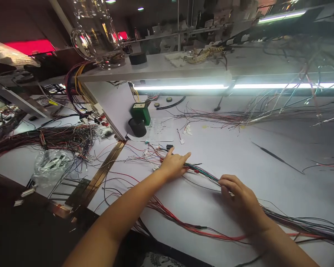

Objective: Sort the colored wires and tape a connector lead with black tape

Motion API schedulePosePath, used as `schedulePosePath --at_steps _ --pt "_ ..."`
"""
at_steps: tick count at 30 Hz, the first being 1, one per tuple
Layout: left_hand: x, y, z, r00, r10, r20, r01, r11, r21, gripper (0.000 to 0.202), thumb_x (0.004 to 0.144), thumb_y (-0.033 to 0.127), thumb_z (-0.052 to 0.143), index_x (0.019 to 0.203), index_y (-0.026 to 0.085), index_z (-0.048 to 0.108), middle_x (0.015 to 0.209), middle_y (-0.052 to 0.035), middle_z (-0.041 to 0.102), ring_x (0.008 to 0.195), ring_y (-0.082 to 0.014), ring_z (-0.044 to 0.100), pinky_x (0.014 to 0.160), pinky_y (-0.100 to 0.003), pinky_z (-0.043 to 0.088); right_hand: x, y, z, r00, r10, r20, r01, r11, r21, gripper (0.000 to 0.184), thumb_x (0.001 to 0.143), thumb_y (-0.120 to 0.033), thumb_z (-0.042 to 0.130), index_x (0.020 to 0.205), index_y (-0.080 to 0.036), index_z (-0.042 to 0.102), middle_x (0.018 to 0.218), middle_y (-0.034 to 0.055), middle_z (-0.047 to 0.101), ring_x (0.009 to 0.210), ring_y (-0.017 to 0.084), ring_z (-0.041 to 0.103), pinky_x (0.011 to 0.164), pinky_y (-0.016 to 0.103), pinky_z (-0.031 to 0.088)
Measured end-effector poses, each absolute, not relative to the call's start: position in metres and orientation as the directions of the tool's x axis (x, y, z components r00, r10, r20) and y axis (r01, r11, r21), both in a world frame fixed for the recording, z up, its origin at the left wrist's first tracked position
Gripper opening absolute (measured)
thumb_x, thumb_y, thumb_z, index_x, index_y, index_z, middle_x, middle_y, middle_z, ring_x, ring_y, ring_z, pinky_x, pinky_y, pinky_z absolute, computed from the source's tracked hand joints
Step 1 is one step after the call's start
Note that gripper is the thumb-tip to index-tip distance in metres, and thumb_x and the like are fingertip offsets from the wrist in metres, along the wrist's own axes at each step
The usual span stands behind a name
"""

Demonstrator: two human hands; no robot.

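A bundle of thin wires [204, 172], mostly dark and green with some red, stretches across the white tabletop between my hands. My left hand [174, 165] lies over its left end, palm down. Its thumb and one finger stick out, while the other fingers curl around the bundle and are partly hidden. My right hand [238, 191] pinches the bundle farther right between thumb and fingertips. Just beyond my left fingers sits a small black connector [169, 147]. Loose wire ends with small connectors [145, 152] fan out to the left of that hand.
Red cables [180, 222] cross the table in front of me. Behind lie a black cup [137, 128], a green box [141, 112] and a long wire bundle [225, 118]. A dark pointed tool [272, 155] rests at right. Piled wires [69, 139] and a plastic bag [51, 165] lie left.
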State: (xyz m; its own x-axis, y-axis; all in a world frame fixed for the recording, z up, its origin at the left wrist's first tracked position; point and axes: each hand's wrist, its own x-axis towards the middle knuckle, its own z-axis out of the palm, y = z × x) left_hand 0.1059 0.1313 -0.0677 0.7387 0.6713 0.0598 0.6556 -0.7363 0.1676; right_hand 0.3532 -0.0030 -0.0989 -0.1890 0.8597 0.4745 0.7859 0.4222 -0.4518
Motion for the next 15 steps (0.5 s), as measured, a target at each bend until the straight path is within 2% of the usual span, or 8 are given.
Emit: schedulePosePath --at_steps 1,3,5,7,9,10,13,15 --pt "0.104 0.131 -0.066 0.762 0.641 0.087 0.623 -0.764 0.17 0.047 0.089 0.034 0.055 0.133 0.019 0.048 0.092 -0.0056 0.069 0.092 -0.0207 0.063 0.106 -0.047 0.03 0.353 -0.001 -0.094 -0.175 0.863 0.473 0.804 0.403 -0.438 0.026 0.094 -0.022 0.048 0.119 -0.028 0.048 0.113 0.0061 0.056 0.093 0.017 0.059 0.069 0.029 0.05" --pt "0.101 0.13 -0.064 0.809 0.569 0.148 0.545 -0.82 0.172 0.031 0.091 0.028 0.05 0.12 0.02 0.058 0.089 -0.0042 0.069 0.09 -0.0191 0.063 0.094 -0.038 0.04 0.348 0.005 -0.087 -0.197 0.876 0.44 0.839 0.383 -0.387 0.048 0.09 -0.034 0.057 0.135 -0.026 0.039 0.129 0.0115 0.048 0.112 0.025 0.052 0.085 0.038 0.05" --pt "0.099 0.127 -0.063 0.838 0.511 0.191 0.485 -0.858 0.169 0.03 0.093 0.026 0.046 0.12 0.022 0.059 0.091 -0.0035 0.068 0.09 -0.0187 0.062 0.082 -0.033 0.044 0.337 0.015 -0.086 -0.248 0.904 0.349 0.864 0.369 -0.342 0.075 0.082 -0.04 0.065 0.145 -0.024 0.027 0.139 0.0148 0.041 0.125 0.033 0.042 0.096 0.047 0.044" --pt "0.096 0.124 -0.064 0.857 0.476 0.199 0.451 -0.878 0.157 0.034 0.096 0.028 0.042 0.127 0.024 0.055 0.095 -0.0032 0.068 0.088 -0.0181 0.063 0.075 -0.031 0.043 0.326 0.023 -0.089 -0.247 0.949 0.197 0.889 0.303 -0.344 0.085 0.079 -0.034 0.065 0.149 -0.025 0.018 0.133 0.0134 0.049 0.12 0.033 0.047 0.091 0.046 0.046" --pt "0.09 0.121 -0.063 0.879 0.451 0.154 0.428 -0.889 0.163 0.038 0.097 0.038 0.041 0.132 0.027 0.05 0.1 -0.0034 0.068 0.084 -0.0176 0.063 0.072 -0.029 0.043 0.318 0.03 -0.091 -0.175 0.984 0.023 0.898 0.169 -0.405 0.082 0.08 -0.024 0.057 0.15 -0.028 0.015 0.113 0.0075 0.063 0.099 0.027 0.06 0.077 0.038 0.051" --pt "0.086 0.12 -0.062 0.886 0.447 0.121 0.423 -0.888 0.178 0.044 0.095 0.045 0.042 0.135 0.027 0.047 0.103 -0.0041 0.067 0.084 -0.018 0.064 0.073 -0.029 0.043 0.316 0.032 -0.09 -0.143 0.989 -0.041 0.887 0.109 -0.449 0.077 0.081 -0.021 0.052 0.149 -0.029 0.017 0.103 0.0042 0.066 0.089 0.023 0.063 0.072 0.034 0.051" --pt "0.073 0.116 -0.057 0.889 0.456 0.04 0.434 -0.867 0.245 0.074 0.083 0.062 0.054 0.144 0.024 0.033 0.118 -0.0085 0.063 0.102 -0.0227 0.06 0.09 -0.033 0.041 0.318 0.034 -0.079 -0.145 0.985 -0.094 0.797 0.061 -0.6 0.047 0.087 -0.024 0.044 0.132 -0.034 0.047 0.096 -0.001 0.068 0.078 0.019 0.063 0.069 0.03 0.049" --pt "0.064 0.116 -0.056 0.877 0.48 0.022 0.46 -0.852 0.251 0.088 0.077 0.064 0.06 0.147 0.023 0.026 0.127 -0.0104 0.058 0.117 -0.0251 0.052 0.105 -0.039 0.031 0.322 0.033 -0.066 -0.164 0.985 -0.061 0.732 0.08 -0.677 0.029 0.089 -0.03 0.043 0.111 -0.033 0.061 0.092 -0.0021 0.068 0.076 0.018 0.062 0.068 0.029 0.048"
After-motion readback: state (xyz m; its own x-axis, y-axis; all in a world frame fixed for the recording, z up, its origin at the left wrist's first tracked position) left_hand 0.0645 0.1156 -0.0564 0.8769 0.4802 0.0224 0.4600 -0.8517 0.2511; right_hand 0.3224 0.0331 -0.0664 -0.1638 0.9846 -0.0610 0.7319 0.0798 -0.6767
